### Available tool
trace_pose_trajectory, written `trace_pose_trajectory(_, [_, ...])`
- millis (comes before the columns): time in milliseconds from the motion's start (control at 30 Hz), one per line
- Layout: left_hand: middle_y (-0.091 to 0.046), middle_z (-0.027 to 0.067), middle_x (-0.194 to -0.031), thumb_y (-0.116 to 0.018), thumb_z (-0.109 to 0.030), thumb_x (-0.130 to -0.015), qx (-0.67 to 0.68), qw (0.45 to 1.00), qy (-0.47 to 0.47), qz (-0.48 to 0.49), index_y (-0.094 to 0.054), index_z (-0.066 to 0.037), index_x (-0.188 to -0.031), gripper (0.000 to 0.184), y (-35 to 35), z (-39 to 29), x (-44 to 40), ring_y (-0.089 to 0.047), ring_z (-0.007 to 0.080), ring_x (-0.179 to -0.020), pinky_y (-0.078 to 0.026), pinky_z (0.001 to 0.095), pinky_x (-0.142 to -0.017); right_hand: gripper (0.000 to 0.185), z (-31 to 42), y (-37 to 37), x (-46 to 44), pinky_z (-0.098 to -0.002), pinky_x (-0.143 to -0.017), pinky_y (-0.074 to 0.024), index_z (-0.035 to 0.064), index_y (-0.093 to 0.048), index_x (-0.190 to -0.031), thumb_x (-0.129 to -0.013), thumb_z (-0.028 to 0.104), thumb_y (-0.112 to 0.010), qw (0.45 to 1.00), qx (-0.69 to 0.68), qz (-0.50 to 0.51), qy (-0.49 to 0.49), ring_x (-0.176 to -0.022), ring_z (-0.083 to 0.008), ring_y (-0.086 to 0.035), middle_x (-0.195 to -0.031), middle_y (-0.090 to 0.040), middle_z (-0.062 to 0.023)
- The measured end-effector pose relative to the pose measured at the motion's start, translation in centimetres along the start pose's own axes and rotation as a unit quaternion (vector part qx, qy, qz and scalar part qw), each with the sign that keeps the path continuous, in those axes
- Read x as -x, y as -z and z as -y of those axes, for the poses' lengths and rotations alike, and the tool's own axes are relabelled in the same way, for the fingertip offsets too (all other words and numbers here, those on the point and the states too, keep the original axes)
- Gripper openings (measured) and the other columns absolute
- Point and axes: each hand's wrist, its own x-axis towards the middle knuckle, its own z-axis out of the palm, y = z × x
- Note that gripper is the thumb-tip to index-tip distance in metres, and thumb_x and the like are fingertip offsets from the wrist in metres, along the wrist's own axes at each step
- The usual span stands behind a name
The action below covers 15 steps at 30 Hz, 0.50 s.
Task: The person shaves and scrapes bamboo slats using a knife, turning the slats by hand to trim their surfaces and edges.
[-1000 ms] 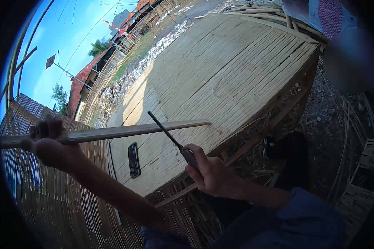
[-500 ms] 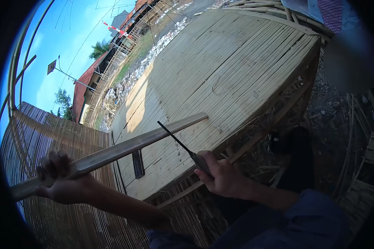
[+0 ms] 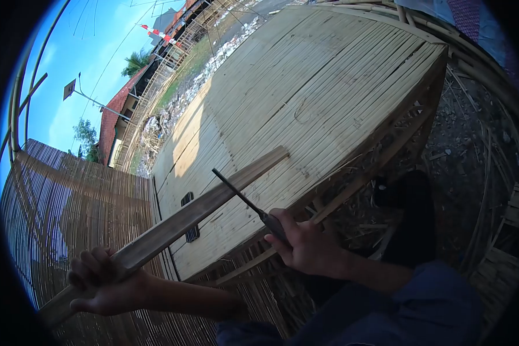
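My left hand [image 3: 111, 282] is wrapped round the lower part of a long split-bamboo slat [image 3: 184, 216]. The slat slants up to the right, its far end over the bamboo-topped table [image 3: 328, 75]. In my right hand [image 3: 303, 245] is a knife [image 3: 245, 200] with a dark handle, fingers closed round it. Its narrow dark blade points up and left, seen nearly edge-on, and crosses in front of the slat. Whether blade and slat touch, I cannot tell. A dark ribbed flat object [image 3: 192, 232] lies on the table, partly hidden behind the slat.
A woven bamboo screen [image 3: 86, 196] stands at the left. Bamboo poles [image 3: 478, 75] and scraps lie beyond the table's right side. My dark-clothed leg [image 3: 412, 219] is beside the table's near edge. A red-roofed house [image 3: 118, 115] stands in the background.
My left hand has moved right and down with the slat, which now slants more steeply and has turned somewhat. The knife has shifted slightly left. A blurred dark shape at upper right is gone.
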Motion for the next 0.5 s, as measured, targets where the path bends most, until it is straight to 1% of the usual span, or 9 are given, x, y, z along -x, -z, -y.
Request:
trace_pose_trajectory(33, [-0.024, 0.0004, -0.062, -0.014, -0.059, -0.098, 0.002, 1.0, 0.002, 0.004, -0.032, -0.01, -0.076, 0.057, 0.4, 0.2, 0.0, -0.02, 0.0113, -0.051, -0.02, 0.0261, -0.044, 0.034, 0.4, 0.1, 0.2, -0.0492, -0.054, -0.0521, -0.0016, -0.038, -0.117, -0.095, 0.02, -0.052, 1.0, 0.012, 0.019, -0.019, -0.064, -0.042, -0.064, -0.064, -0.059, -0.0212])
trace_pose_trajectory(133, [-0.023, 0.0001, -0.062, -0.013, -0.06, -0.098, 0.013, 1.0, 0.0, 0.015, -0.031, -0.011, -0.076, 0.056, 1.1, 0.3, 0.0, -0.02, 0.0112, -0.051, -0.019, 0.0262, -0.044, 0.042, 0.6, -0.2, -0.3, -0.0444, -0.057, -0.0543, -0.0012, -0.038, -0.124, -0.093, 0.02, -0.057, 0.997, 0.041, 0.044, -0.037, -0.069, -0.0401, -0.066, -0.077, -0.063, -0.0224])
trace_pose_trajectory(233, [-0.023, -0.0003, -0.062, -0.012, -0.06, -0.097, 0.006, 1.0, -0.008, 0.003, -0.03, -0.012, -0.076, 0.056, 1.0, -0.4, 0.8, -0.019, 0.0112, -0.052, -0.019, 0.0265, -0.043, 0.043, 2.2, -0.6, -1.3, -0.0437, -0.057, -0.0549, -0.0016, -0.037, -0.124, -0.093, 0.02, -0.057, 0.997, 0.053, 0.031, 0.048, -0.069, -0.0396, -0.066, -0.078, -0.063, -0.0225])
trace_pose_trajectory(300, [-0.022, -0.0003, -0.062, -0.012, -0.061, -0.097, -0.015, 1.0, -0.016, -0.021, -0.029, -0.013, -0.075, 0.056, 0.3, -0.8, 1.4, -0.019, 0.0112, -0.051, -0.019, 0.0265, -0.043, 0.042, 0.7, -1.4, -0.7, -0.0436, -0.057, -0.055, -0.0017, -0.037, -0.123, -0.093, 0.019, -0.057, 0.998, 0.053, 0.02, 0.02, -0.07, -0.0393, -0.067, -0.079, -0.063, -0.0224])
trace_pose_trajectory(367, [-0.022, -0.0002, -0.061, -0.011, -0.062, -0.097, -0.012, 1.0, -0.003, -0.029, -0.028, -0.013, -0.075, 0.056, 0.2, -0.9, 1.4, -0.018, 0.0111, -0.051, -0.019, 0.0259, -0.043, 0.041, -0.1, -1.2, 0.5, -0.0438, -0.057, -0.0554, -0.0016, -0.038, -0.122, -0.092, 0.017, -0.058, 0.999, 0.034, 0.013, -0.013, -0.071, -0.0388, -0.067, -0.081, -0.064, -0.022])
trace_pose_trajectory(467, [-0.022, -0.0003, -0.061, -0.01, -0.063, -0.096, -0.019, 0.998, 0.001, -0.055, -0.026, -0.014, -0.074, 0.056, -0.6, -0.6, 2.0, -0.018, 0.0109, -0.051, -0.019, 0.025, -0.043, 0.037, 0.5, -1.7, 1.0, -0.0479, -0.055, -0.0535, -0.0031, -0.039, -0.12, -0.096, 0.021, -0.051, 0.999, 0.005, -0.032, 0.019, -0.068, -0.0417, -0.065, -0.071, -0.062, -0.0222])
trace_pose_trajectory(500, [-0.022, -0.0004, -0.061, -0.01, -0.063, -0.096, -0.027, 0.998, 0.002, -0.064, -0.026, -0.014, -0.074, 0.056, -0.6, -0.6, 2.4, -0.017, 0.0108, -0.051, -0.02, 0.0247, -0.043, 0.036, 1.6, -1.0, 0.6, -0.0494, -0.054, -0.0533, -0.0027, -0.039, -0.119, -0.096, 0.023, -0.05, 0.999, 0.001, 0.005, -0.033, -0.067, -0.042, -0.065, -0.07, -0.061, -0.0231])
